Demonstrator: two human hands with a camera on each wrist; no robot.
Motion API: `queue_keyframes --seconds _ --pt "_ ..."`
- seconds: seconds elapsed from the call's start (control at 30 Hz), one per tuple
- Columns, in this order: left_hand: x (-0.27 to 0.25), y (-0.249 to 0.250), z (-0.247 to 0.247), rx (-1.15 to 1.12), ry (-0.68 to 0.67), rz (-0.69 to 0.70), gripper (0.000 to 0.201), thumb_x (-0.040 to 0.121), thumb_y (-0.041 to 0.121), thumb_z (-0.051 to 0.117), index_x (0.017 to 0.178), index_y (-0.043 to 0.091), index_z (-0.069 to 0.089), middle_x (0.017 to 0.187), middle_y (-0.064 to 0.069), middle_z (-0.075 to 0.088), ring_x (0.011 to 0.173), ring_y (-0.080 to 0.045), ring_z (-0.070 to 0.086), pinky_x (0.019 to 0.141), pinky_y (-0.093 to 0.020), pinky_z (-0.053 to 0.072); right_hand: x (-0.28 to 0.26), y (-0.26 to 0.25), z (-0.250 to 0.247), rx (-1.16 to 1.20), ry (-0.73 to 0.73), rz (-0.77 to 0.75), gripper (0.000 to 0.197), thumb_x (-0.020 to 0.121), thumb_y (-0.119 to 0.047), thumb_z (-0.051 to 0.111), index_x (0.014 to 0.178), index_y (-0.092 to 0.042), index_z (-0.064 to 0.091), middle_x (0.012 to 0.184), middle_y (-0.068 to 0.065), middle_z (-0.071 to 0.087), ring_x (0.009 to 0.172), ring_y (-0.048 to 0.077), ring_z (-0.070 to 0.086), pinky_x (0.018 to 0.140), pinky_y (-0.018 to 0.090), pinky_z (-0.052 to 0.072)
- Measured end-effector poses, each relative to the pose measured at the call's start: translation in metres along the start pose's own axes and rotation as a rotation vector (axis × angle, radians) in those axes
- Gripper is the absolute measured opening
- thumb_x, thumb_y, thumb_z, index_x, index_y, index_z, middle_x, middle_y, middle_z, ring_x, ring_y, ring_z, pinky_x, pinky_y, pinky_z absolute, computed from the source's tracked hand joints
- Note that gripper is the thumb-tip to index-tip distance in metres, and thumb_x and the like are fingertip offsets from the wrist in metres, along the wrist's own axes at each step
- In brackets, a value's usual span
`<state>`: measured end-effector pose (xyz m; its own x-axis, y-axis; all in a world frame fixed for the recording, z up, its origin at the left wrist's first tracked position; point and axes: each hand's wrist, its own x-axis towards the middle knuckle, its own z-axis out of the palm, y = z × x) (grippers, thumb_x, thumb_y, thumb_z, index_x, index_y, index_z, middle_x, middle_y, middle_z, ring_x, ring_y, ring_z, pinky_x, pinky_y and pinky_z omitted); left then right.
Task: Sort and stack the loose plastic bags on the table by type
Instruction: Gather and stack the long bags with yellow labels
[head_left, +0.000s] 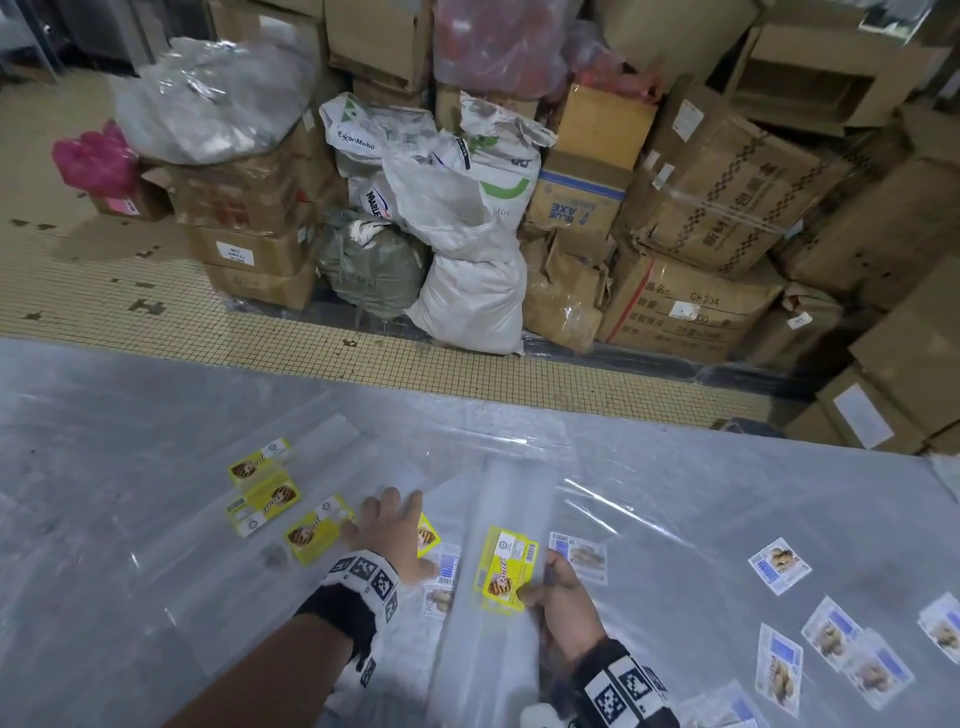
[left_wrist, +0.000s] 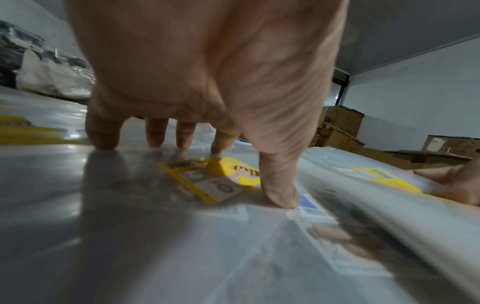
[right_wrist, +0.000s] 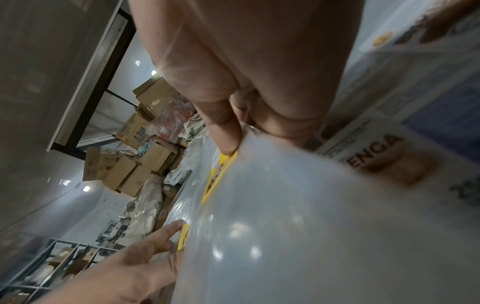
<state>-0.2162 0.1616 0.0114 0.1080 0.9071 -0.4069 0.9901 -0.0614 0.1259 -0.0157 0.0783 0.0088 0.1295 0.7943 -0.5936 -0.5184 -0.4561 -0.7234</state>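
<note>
Yellow-label bag (head_left: 501, 561) in right hand (head_left: 563, 608)

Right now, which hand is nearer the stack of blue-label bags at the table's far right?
Right. The right hand sits nearer the blue-label bags; the left hand lies farther left.

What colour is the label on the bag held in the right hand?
Yellow label, pinched by the right hand; clearest in the head view.

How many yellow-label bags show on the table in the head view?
5. Three lie in a cluster at the left, one under the left hand, one held by the right hand. Others may be hidden.
</note>
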Motion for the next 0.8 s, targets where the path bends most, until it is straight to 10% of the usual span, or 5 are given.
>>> queue_keyframes --seconds 0.23,0.5,0.6,0.8 --pt "0.002 -0.004 0.005 -0.102 0.01 -0.061 0.09 0.066 0.059 0.072 0.137 0.035 0.023 0.15 -0.006 -0.001 0.144 -0.031 -0.01 0.111 -0.06 0.017 -0.001 0.006 -0.002 0.057 0.089 0.049 0.059 0.051 0.016 0.053 0.108 0.001 0.055 0.092 0.026 0.064 0.084 0.04 0.052 0.064 0.041 0.041" --pt "-0.008 -0.001 -0.009 -0.272 0.167 0.095 0.041 0.089 0.021 0.057 0.125 0.024 0.036 0.126 0.005 0.055 0.106 -0.023 0.056 0.087 -0.032 0.041 -0.005 0.003 0.005 0.113 0.034 0.019 0.057 0.059 0.022 0.052 0.111 -0.002 0.057 0.097 0.026 0.066 0.078 0.036 0.056 0.067 0.044 0.045" --pt "-0.014 -0.001 -0.008 -0.551 0.146 0.124 0.05 0.091 0.006 0.048 0.136 0.024 0.037 0.113 -0.002 0.058 0.083 -0.018 0.054 0.076 -0.026 0.042 -0.008 0.004 0.011 0.161 -0.024 0.008 0.053 0.067 0.029 0.044 0.11 0.0 0.056 0.1 0.029 0.065 0.076 0.037 0.063 0.064 0.044 0.055" --pt "-0.02 0.003 0.013 -1.522 -0.009 -0.063 0.033 0.092 -0.004 0.053 0.12 0.012 0.054 0.104 -0.003 0.064 0.087 -0.016 0.058 0.074 -0.016 0.047 -0.011 0.012 0.045 0.126 -0.032 -0.046 0.056 0.07 0.035 0.03 0.111 0.005 0.052 0.099 0.024 0.063 0.068 0.03 0.064 0.053 0.032 0.055"
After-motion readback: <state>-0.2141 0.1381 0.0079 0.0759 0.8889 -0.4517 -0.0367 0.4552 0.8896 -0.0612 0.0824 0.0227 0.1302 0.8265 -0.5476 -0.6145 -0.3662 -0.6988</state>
